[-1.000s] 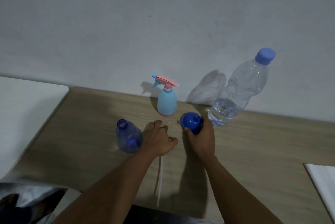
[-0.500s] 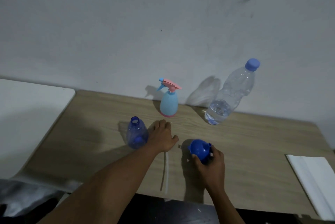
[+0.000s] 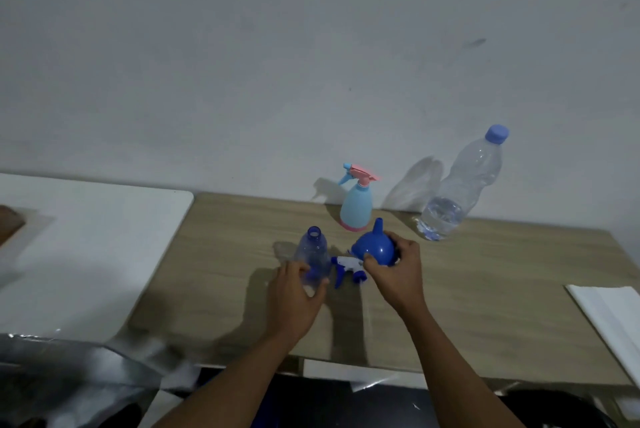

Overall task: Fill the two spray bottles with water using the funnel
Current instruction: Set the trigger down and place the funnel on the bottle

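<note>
A clear blue spray bottle point(image 3: 314, 251) stands uncapped on the wooden table point(image 3: 485, 289). My left hand point(image 3: 294, 292) grips its lower body. Its blue and white trigger head point(image 3: 348, 266) lies on the table right beside it. My right hand point(image 3: 398, 270) holds a blue funnel point(image 3: 375, 247) above the table, spout pointing up and away. A light blue spray bottle with a pink trigger point(image 3: 356, 204) stands capped near the wall. A large clear water bottle point(image 3: 460, 185) with a blue cap stands to the right, holding a little water at the bottom.
A white surface point(image 3: 86, 247) adjoins the table on the left. A white folded cloth or paper point(image 3: 609, 320) lies at the table's right edge. Silvery material point(image 3: 69, 368) lies at the lower left. The wall runs close behind the bottles.
My left hand let go of the trigger head and took hold of the blue bottle. My right hand lifted the funnel and turned its spout upward, closer to the bottle.
</note>
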Demonstrator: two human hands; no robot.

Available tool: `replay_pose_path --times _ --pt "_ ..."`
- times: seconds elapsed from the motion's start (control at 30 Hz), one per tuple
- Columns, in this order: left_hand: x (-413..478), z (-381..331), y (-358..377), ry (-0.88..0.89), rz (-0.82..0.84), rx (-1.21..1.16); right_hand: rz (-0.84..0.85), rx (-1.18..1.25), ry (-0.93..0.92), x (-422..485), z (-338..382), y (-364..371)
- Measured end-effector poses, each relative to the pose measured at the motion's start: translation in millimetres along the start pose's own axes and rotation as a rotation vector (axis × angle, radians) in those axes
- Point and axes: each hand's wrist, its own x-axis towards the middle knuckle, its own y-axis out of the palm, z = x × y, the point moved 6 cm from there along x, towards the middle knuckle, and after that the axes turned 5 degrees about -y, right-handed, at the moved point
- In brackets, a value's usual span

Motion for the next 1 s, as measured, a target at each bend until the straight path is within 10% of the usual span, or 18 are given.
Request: replay_pose_path --times 1.0 --pt "63.5 9.0 -3.4 -0.120 0.266 -0.216 0.548 -0.574 -0.403 43.1 110.6 94.9"
